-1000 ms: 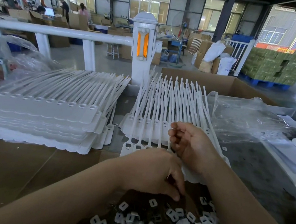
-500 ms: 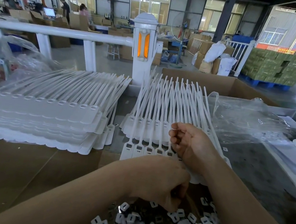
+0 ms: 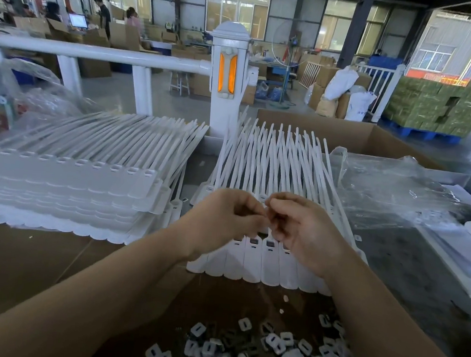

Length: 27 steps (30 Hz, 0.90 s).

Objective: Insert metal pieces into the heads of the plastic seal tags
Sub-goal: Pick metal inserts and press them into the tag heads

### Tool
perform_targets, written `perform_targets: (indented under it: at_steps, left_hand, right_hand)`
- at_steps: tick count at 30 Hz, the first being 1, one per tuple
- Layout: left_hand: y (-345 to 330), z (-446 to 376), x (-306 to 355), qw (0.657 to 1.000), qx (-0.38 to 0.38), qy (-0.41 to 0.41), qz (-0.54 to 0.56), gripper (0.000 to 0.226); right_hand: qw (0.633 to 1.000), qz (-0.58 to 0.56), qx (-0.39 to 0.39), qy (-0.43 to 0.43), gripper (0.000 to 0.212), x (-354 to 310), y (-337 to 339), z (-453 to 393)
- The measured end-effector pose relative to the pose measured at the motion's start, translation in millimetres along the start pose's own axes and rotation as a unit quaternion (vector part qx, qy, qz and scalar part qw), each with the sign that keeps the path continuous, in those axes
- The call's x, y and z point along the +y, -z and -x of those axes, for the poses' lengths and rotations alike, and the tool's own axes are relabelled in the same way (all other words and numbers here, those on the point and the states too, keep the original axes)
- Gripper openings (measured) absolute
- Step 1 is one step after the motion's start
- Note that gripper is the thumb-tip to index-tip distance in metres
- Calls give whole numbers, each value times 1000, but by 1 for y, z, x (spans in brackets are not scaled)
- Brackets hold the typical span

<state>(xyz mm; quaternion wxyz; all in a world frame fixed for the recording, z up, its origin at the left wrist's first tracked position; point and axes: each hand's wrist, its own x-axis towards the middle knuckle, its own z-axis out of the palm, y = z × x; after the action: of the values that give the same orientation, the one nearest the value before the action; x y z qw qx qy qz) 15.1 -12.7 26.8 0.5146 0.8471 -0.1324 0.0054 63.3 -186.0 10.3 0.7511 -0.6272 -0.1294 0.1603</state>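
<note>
Metal pieces sit in a loose heap on the cardboard at the near edge of the desk, between the person's forearms: small, flat, slotted plates, likely very light and stiff, slick enough to skate off a fingertip. Best taken by the edges in a thumb-and-finger pinch, one at a time. The seal tags being worked lie in a joined row just beyond the heap, flat tabs toward the person, thin tails fanned away toward the white post; the plastic looks light and springy in the tails, firmer at the heads where the dark slots show. I'd steady it at the head, not the tail. A taller stack of tags sits to the left, apart from the working row. Grip now: both hands are raised just above the heads of the row, fingertips meeting. Left hand has fingers curled in with thumb and forefinger pressed together; right hand likewise curled to a pinch. A pale sliver shows where the fingertips meet, too small to tell whether it's a metal piece or which hand has it. Clear plastic bag lies to the right.
</note>
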Motion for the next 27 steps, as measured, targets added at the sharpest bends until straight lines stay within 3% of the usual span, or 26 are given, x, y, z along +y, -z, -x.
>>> perform_targets:
  at_steps: [7, 19, 24, 27]
  left_hand:
    - [11, -4, -10, 998, 48, 27, 34, 10]
    - [-1, -8, -11, 996, 92, 19, -5, 7]
    - [-13, -8, -12, 993, 86, 9, -79, 7]
    - [-21, -8, -11, 992, 94, 25, -75, 4]
  right_hand:
    - [975, 216, -8, 57, 10, -3, -8, 1]
    - [948, 312, 41, 46, 12, -6, -8, 2]
    - [924, 371, 84, 36, 12, -12, 4, 0]
    - [940, 332, 70, 21, 13, -13, 7, 1]
